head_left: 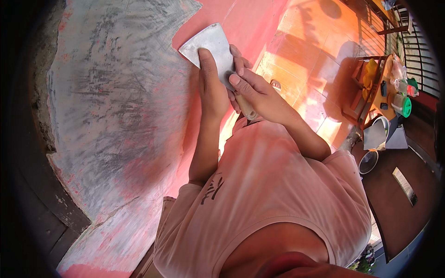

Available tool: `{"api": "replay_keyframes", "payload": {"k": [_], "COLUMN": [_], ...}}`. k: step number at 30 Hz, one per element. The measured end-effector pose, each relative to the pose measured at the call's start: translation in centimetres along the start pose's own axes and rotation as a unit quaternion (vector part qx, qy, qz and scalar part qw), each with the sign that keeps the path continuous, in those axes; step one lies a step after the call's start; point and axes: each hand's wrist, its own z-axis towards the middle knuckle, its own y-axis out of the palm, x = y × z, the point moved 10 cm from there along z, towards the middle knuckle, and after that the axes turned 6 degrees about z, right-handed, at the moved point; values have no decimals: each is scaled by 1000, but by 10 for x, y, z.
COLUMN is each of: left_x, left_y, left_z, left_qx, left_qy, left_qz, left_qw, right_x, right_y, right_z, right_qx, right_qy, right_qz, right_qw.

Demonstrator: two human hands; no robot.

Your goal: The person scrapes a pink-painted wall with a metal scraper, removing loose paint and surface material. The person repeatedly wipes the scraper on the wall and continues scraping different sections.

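While left hand [213, 90], right hand [262, 97] clasp scraper [218, 50], wide edge [200, 38] juts free.

Strong warm light hits the floor [303, 65] right of the hands [257, 95], washing patches nearly white among dark shadows. The wall [116, 92] to their left is in softer, dimmer light. The hands look fairly sharp; far to their right, grille bars [419, 58] bend along the black fisheye rim.

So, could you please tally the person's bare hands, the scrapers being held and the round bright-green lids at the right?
Hands: 2 (left hand, right hand)
Metal scraper: 1
Round bright-green lid: 1
Total: 4
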Motion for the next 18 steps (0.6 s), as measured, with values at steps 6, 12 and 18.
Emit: {"api": "replay_keyframes", "payload": {"k": [6,12,18], "left_x": [-35,-94,-95], "left_y": [-23,-14,-25], "left_z": [-50,-87,-104], "left_qx": [-102,-76,-109], "left_qy": [-123,-283,-300], "left_qz": [4,-108,-135], "left_qw": [987,950,938], "right_x": [-23,-26,-11], "right_y": [-82,2,19], "right_z": [-31,-49,-43], "right_qx": [144,114,19], "right_qy": [-94,-534,-572], "right_qz": [-279,-479,-483], "right_qw": [945,687,662]}}
